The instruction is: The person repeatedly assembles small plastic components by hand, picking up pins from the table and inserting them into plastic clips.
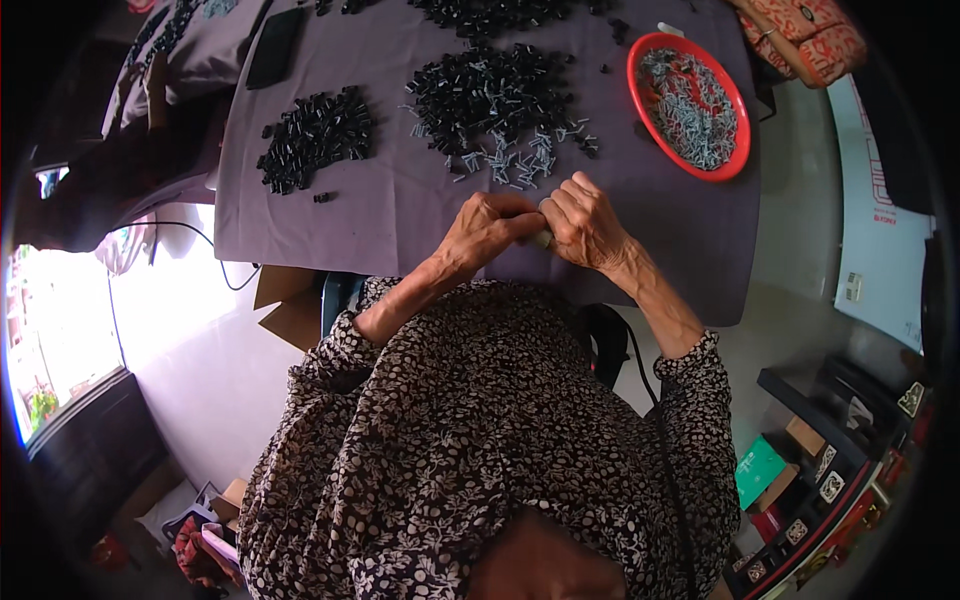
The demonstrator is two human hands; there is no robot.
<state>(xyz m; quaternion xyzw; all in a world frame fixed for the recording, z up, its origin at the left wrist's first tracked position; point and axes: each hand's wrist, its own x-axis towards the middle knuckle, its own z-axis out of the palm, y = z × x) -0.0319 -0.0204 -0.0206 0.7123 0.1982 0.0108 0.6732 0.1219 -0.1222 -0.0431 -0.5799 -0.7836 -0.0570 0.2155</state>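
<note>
Just past the table's near edge, my left hand (484, 232) and my right hand (582, 222) meet with fingers curled in. Both are closed, fingertips touching between them; whatever they pinch is too small or hidden to name. A pale bit shows between the hands, but its kind is unclear. Beyond them lie loose small grey pin-like pieces (512, 160), at the near side of a large heap of small black parts (490, 92). Farther left is a second pile of black parts (316, 140), with a couple of strays close by.
On the right of the purple-grey tablecloth (400, 220) stands a red plastic bowl (742, 140) filled with grey pins. A dark flat object (274, 48) lies at the far left. Other people's arms reach in at both far corners. An open cardboard box (290, 300) sits below the near edge.
</note>
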